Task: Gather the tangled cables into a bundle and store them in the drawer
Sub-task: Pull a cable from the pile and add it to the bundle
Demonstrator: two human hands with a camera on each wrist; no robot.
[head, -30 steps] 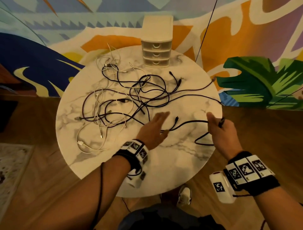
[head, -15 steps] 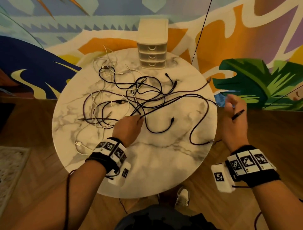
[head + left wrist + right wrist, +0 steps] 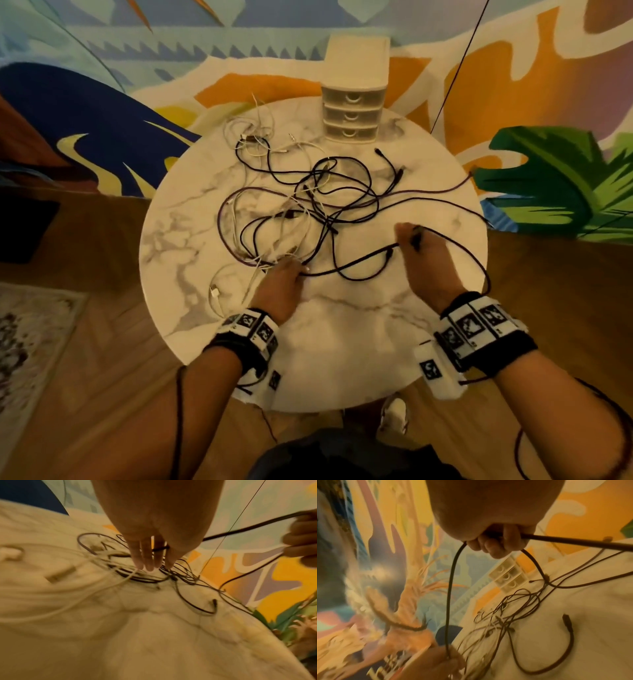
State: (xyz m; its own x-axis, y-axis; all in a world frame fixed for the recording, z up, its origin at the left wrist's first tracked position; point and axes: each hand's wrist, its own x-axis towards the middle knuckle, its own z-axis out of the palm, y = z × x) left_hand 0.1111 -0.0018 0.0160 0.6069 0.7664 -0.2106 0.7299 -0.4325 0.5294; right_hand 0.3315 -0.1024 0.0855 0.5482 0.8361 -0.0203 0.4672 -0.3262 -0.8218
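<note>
Tangled black and white cables (image 3: pixel 308 205) sprawl over the round marble table (image 3: pixel 342 342). A small cream three-drawer unit (image 3: pixel 352 113) stands at the table's far edge, drawers closed. My left hand (image 3: pixel 281 277) is at the near side of the tangle, its fingertips (image 3: pixel 149 563) pointing into the cables, and a black cable (image 3: pixel 159 549) passes between thumb and fingers. That cable runs up to my right hand (image 3: pixel 418 240), whose fingers (image 3: pixel 494 543) curl round it above the table's right half. Another loop hangs from the right hand over the table's right edge.
White cables with a plug (image 3: pixel 215 291) lie near the table's left front. A loose black connector end (image 3: pixel 566 619) lies between the hands. Wooden floor surrounds the table, a rug (image 3: pixel 30 342) lies to the left, and a painted wall stands behind.
My right hand has come back from beyond the table's right edge to above the table, still gripping the black cable. My left hand has moved left to the edge of the tangle.
</note>
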